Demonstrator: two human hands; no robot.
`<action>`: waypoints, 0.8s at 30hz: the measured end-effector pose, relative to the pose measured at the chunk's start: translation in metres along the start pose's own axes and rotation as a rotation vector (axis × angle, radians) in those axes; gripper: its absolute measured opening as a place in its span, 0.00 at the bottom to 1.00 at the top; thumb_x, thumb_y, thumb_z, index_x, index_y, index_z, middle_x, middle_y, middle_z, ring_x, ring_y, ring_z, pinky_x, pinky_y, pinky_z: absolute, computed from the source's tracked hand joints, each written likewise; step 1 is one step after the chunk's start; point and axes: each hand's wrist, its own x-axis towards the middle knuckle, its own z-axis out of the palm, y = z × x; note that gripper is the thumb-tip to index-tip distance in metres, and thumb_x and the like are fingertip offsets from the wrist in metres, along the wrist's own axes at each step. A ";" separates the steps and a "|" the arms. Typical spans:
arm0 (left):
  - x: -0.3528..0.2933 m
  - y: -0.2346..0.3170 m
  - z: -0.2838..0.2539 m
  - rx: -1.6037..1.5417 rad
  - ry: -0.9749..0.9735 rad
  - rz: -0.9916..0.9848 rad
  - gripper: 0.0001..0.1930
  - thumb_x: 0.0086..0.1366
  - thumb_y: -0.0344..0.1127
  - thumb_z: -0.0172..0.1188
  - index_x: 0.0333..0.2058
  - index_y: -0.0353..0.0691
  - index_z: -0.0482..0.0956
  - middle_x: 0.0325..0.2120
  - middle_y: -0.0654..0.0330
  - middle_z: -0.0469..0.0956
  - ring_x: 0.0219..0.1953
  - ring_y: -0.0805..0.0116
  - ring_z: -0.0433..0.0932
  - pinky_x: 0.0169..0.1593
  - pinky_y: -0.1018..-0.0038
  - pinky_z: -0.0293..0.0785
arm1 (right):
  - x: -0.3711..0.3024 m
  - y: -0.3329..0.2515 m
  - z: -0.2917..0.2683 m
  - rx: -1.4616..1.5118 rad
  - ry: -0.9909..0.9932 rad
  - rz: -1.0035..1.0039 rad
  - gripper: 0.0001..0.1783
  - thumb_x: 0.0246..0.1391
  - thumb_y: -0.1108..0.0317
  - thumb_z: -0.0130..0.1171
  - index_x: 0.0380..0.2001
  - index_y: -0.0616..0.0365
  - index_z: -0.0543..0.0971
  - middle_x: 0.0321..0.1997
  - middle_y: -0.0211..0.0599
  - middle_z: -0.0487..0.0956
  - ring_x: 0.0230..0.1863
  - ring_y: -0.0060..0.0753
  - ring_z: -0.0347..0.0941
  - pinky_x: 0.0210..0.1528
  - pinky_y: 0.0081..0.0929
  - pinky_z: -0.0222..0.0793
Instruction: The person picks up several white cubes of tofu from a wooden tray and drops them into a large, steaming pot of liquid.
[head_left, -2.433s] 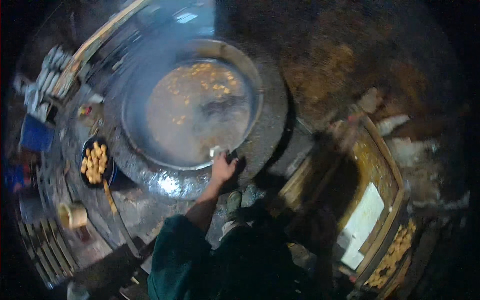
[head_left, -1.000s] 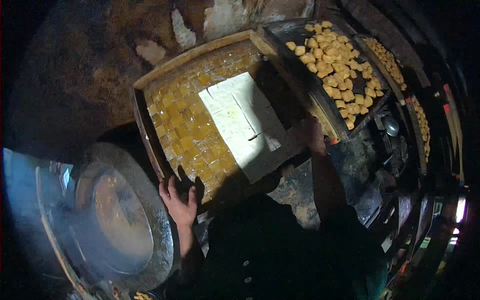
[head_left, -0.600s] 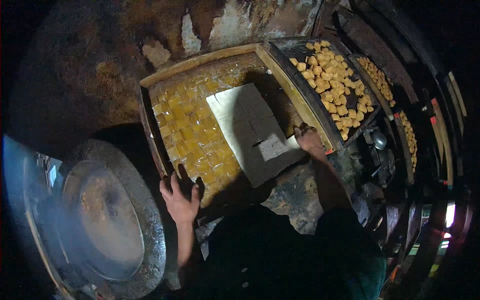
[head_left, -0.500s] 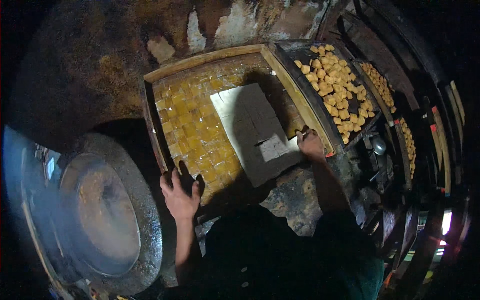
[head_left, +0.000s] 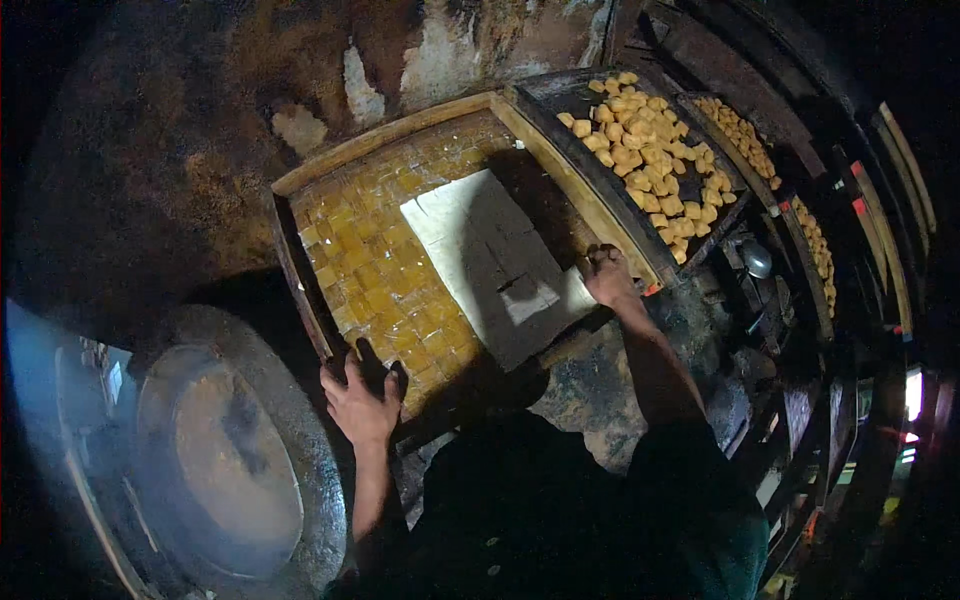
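Observation:
A shallow wooden-framed tray (head_left: 385, 265) with a woven yellow-brown bottom lies in front of me. On it rests a flat pale slab (head_left: 440, 215), tofu-like, with cut lines across its surface; my shadow darkens much of it. My left hand (head_left: 362, 405) is on the tray's near left corner, fingers apart, with its thumb over the inside. At the slab's near right corner, beside the tray's right rim, is my right hand (head_left: 612, 280), fingers curled together. Whatever those fingers hold is hidden. A bright strip of the slab shows just left of them.
A large round pan (head_left: 235, 460) with hazy, cloudy contents stands at lower left, in a thick dark surround. Right of the tray, a dark tray (head_left: 590, 170) bears many golden fried pieces (head_left: 650, 150). Further trays and a small metal bowl (head_left: 756, 260) are beyond. A stained wall (head_left: 230, 130) rises behind.
The whole view has shifted, the trays appearing further left and the pan lower and further right. My right hand has moved slightly up along the tray's right rim; my left stays at its corner.

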 end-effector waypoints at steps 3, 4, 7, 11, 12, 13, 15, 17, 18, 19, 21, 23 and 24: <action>0.001 0.005 -0.002 -0.027 -0.014 0.007 0.38 0.54 0.50 0.69 0.62 0.47 0.66 0.62 0.38 0.55 0.61 0.34 0.63 0.60 0.50 0.66 | -0.003 -0.004 0.003 0.072 -0.085 0.140 0.28 0.63 0.51 0.49 0.60 0.57 0.70 0.56 0.60 0.75 0.61 0.58 0.68 0.63 0.47 0.63; 0.000 0.006 -0.002 -0.037 -0.017 0.002 0.38 0.54 0.50 0.70 0.61 0.47 0.66 0.62 0.37 0.55 0.61 0.34 0.63 0.60 0.50 0.66 | -0.004 -0.009 0.002 0.072 -0.106 0.146 0.28 0.62 0.51 0.50 0.59 0.56 0.70 0.56 0.59 0.75 0.61 0.59 0.69 0.62 0.47 0.64; 0.000 0.005 -0.003 -0.079 -0.004 0.011 0.38 0.54 0.49 0.70 0.61 0.46 0.66 0.61 0.37 0.55 0.61 0.34 0.63 0.60 0.51 0.67 | -0.006 -0.018 0.000 0.073 -0.119 0.150 0.30 0.60 0.48 0.53 0.59 0.55 0.71 0.56 0.57 0.75 0.59 0.59 0.71 0.61 0.47 0.66; -0.001 0.001 -0.002 -0.060 0.009 0.012 0.38 0.54 0.49 0.70 0.61 0.46 0.66 0.61 0.36 0.55 0.60 0.33 0.64 0.59 0.51 0.68 | -0.019 -0.024 0.006 0.087 0.027 0.142 0.33 0.56 0.44 0.56 0.57 0.54 0.73 0.55 0.54 0.77 0.57 0.57 0.73 0.58 0.46 0.69; -0.001 -0.002 0.000 -0.057 0.021 0.021 0.38 0.54 0.49 0.70 0.61 0.46 0.66 0.61 0.36 0.55 0.60 0.33 0.64 0.59 0.51 0.68 | -0.018 -0.026 0.009 0.092 0.073 0.141 0.33 0.55 0.43 0.57 0.56 0.54 0.74 0.54 0.53 0.78 0.57 0.57 0.73 0.57 0.46 0.69; -0.001 -0.001 0.002 -0.056 0.028 0.042 0.38 0.54 0.49 0.70 0.61 0.46 0.66 0.61 0.36 0.55 0.60 0.33 0.64 0.59 0.51 0.69 | -0.010 -0.014 0.016 0.093 0.032 0.135 0.33 0.55 0.42 0.57 0.55 0.54 0.75 0.53 0.53 0.78 0.56 0.56 0.74 0.56 0.46 0.70; 0.000 0.000 0.005 -0.075 0.043 0.080 0.37 0.54 0.49 0.70 0.61 0.46 0.66 0.61 0.36 0.55 0.60 0.33 0.64 0.59 0.51 0.69 | 0.012 0.008 0.027 0.099 -0.048 0.123 0.32 0.54 0.40 0.58 0.51 0.54 0.78 0.50 0.52 0.80 0.54 0.55 0.75 0.54 0.45 0.71; 0.000 -0.001 0.006 -0.075 0.053 0.078 0.37 0.54 0.49 0.70 0.60 0.46 0.67 0.61 0.37 0.56 0.59 0.33 0.65 0.59 0.51 0.69 | 0.012 0.012 0.031 0.119 -0.009 0.123 0.31 0.54 0.39 0.58 0.48 0.55 0.80 0.47 0.51 0.81 0.53 0.54 0.75 0.54 0.45 0.71; 0.000 -0.003 0.006 -0.064 0.052 0.056 0.36 0.54 0.49 0.70 0.60 0.46 0.67 0.61 0.37 0.56 0.59 0.34 0.65 0.59 0.51 0.69 | 0.012 0.006 0.030 0.131 0.005 0.117 0.31 0.53 0.39 0.58 0.46 0.55 0.81 0.46 0.51 0.82 0.53 0.54 0.76 0.54 0.44 0.71; -0.001 -0.004 0.006 -0.053 0.052 0.036 0.36 0.54 0.49 0.70 0.60 0.45 0.67 0.60 0.37 0.56 0.59 0.34 0.65 0.59 0.51 0.69 | 0.011 0.003 0.027 0.135 -0.018 0.105 0.31 0.53 0.40 0.58 0.47 0.55 0.80 0.46 0.51 0.82 0.53 0.54 0.76 0.54 0.45 0.71; -0.001 -0.004 0.006 -0.070 0.064 0.051 0.35 0.54 0.48 0.70 0.59 0.45 0.68 0.60 0.38 0.57 0.59 0.33 0.65 0.58 0.51 0.69 | 0.004 -0.002 0.021 0.145 -0.062 0.087 0.31 0.54 0.41 0.57 0.49 0.56 0.79 0.47 0.51 0.81 0.53 0.54 0.75 0.54 0.45 0.71; 0.000 -0.003 0.006 -0.092 0.068 0.068 0.35 0.54 0.47 0.70 0.59 0.45 0.68 0.60 0.38 0.57 0.58 0.33 0.66 0.58 0.51 0.69 | -0.009 -0.019 0.028 0.040 0.135 0.197 0.30 0.55 0.43 0.58 0.50 0.56 0.79 0.47 0.51 0.82 0.54 0.54 0.75 0.55 0.45 0.71; 0.000 -0.004 0.007 -0.103 0.067 0.071 0.35 0.54 0.47 0.70 0.59 0.45 0.68 0.60 0.38 0.57 0.58 0.33 0.66 0.58 0.51 0.69 | -0.017 -0.025 0.029 0.028 0.170 0.213 0.30 0.55 0.43 0.58 0.51 0.56 0.78 0.46 0.51 0.81 0.54 0.54 0.75 0.55 0.45 0.70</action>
